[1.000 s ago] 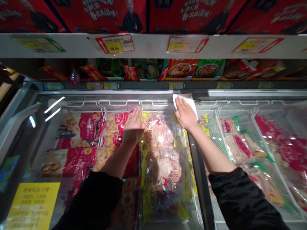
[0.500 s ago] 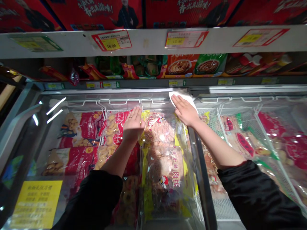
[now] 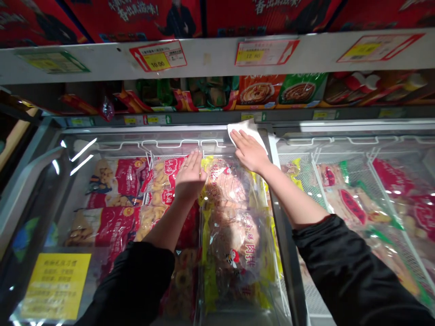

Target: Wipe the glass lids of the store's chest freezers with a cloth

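Head view: white cloth (image 3: 255,132) lay on freezer glass (image 3: 217,136) near far rim (image 3: 152,129), directly beneath right hand (image 3: 249,151), edges showing past fingertips and right of knuckles. Right hand was flat, palm down, fingers slightly spread, pointing away and leftward. Cloth's long axis, partly covered, could not be told. Left hand (image 3: 191,172), palm down, fingers nearly together, pinched nothing visible; above food packs (image 3: 234,226), it lay farther from cloth.

bright at the centre, dim and blurred toward the edges, white glare streaking the glass (image 3: 81,158) at left
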Demonstrator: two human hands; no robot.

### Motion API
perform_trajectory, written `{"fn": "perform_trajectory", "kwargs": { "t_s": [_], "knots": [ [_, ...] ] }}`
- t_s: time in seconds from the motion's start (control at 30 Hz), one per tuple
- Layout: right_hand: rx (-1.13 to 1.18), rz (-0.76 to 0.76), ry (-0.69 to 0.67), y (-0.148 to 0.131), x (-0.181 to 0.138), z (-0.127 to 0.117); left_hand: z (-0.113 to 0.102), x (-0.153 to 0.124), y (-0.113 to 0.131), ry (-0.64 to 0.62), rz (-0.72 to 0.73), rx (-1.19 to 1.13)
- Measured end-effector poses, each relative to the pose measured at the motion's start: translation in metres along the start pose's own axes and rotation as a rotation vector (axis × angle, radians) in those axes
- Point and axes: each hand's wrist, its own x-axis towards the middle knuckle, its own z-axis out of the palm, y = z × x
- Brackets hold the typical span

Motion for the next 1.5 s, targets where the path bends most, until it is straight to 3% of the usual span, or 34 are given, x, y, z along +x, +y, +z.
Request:
{"fn": "perform_trajectory", "kwargs": {
  "t_s": [0.1,0.33,0.43,0.57,0.7,0.93,1.03,1.17,1.27,1.43,1.5],
  "knots": [
    [0.001,-0.019,-0.016,0.014,-0.014,-0.003,0.001,-0.001,0.0,0.024,0.011,0.009],
    [0.028,0.24,0.098,0.013,0.001,0.0,0.002,-0.003,-0.001,0.046,0.034,0.018],
    [0.014,0.185,0.06,0.006,-0.002,0.0,0.002,-0.002,-0.002,0.032,0.021,0.009],
    [-0.025,0.046,0.007,0.011,-0.033,0.001,0.001,0.0,-0.001,0.0,-0.004,-0.02],
    [-0.071,0.06,0.035,0.027,-0.055,0.002,-0.002,0.002,0.003,-0.019,-0.034,-0.03],
    [-0.04,0.27,0.099,0.034,-0.017,0.001,-0.006,0.003,0.005,-0.044,-0.058,-0.02],
    [-0.027,0.215,0.081,0.033,-0.019,0.002,-0.005,0.002,0.003,-0.044,-0.054,-0.015],
    [-0.05,0.068,0.022,0.041,-0.051,0.001,-0.003,0.002,0.001,-0.035,-0.041,-0.018],
    [-0.05,0.056,0.033,0.049,-0.064,0.001,-0.001,0.002,0.0,-0.022,-0.026,-0.017],
    [-0.059,0.282,0.097,0.042,-0.034,0.006,-0.004,0.003,0.002,-0.041,-0.035,-0.013],
    [-0.051,0.282,0.097,0.034,-0.022,0.009,-0.006,0.003,0.003,-0.054,-0.044,-0.011]
  ]
}}
